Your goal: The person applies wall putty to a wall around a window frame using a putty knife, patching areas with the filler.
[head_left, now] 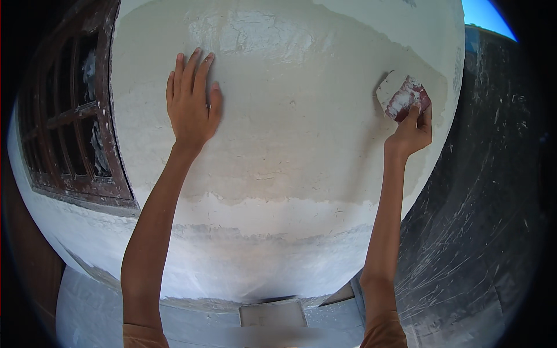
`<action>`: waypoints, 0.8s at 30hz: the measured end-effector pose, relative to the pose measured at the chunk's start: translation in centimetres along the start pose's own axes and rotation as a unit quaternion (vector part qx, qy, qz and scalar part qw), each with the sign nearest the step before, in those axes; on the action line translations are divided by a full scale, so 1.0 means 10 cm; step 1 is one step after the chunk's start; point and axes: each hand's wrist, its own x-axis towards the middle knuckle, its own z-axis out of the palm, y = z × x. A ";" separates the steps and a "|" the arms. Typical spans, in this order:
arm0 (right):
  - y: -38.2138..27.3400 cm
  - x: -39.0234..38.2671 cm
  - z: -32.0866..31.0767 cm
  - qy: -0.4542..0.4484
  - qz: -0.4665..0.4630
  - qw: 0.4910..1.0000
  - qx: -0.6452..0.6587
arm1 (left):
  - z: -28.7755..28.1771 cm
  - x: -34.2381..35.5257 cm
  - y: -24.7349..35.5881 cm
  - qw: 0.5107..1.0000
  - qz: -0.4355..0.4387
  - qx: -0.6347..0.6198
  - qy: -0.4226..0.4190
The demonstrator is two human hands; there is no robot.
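Note:
A pale plastered wall (pixel 278 139) fills the middle of the head view, with a damp grey-beige coat over its upper part and a glossy wet patch near the top. My left hand (pixel 191 104) lies flat against this coat, fingers stretched upward, holding nothing. On the right, my right hand (pixel 411 134) grips a putty knife (pixel 403 97) with a broad pale blade and a dark red grip smeared with white paste. Its blade is close to the wall near the damp coat's right side; whether the edge touches cannot be made out.
A brown wooden window frame (pixel 125 168) with dark panes is set in the wall at left. To the right hangs a dark, splattered surface (pixel 470 191). Below, a shallow rectangular tray (pixel 272 314) rests on a grey-blue surface (pixel 331 319) at the wall's foot.

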 end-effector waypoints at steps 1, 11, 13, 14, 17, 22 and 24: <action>-0.06 -0.13 0.13 -0.028 0.009 0.999 0.031 | -0.01 -0.02 -0.03 1.000 -0.002 0.000 -0.003; 0.05 -0.18 0.08 -0.008 0.061 0.997 -0.054 | -0.02 -0.02 -0.08 1.000 -0.012 0.004 0.020; -0.03 -0.11 0.01 0.027 0.031 0.998 -0.054 | -0.03 -0.02 -0.01 1.000 -0.008 -0.005 -0.002; -0.03 -0.12 0.05 0.005 0.036 0.999 -0.005 | -0.02 -0.02 -0.03 1.000 0.002 -0.007 0.002; -0.11 -0.49 0.39 -0.109 0.080 0.991 0.016 | 0.00 -0.04 -0.11 1.000 0.005 0.003 0.021; 0.05 -0.49 0.36 -0.142 0.063 0.986 -0.060 | -0.02 -0.05 -0.14 0.999 0.011 -0.001 0.032; 0.25 -0.12 -0.04 -0.063 0.080 0.994 -0.047 | -0.03 -0.05 -0.13 1.000 0.003 0.010 0.030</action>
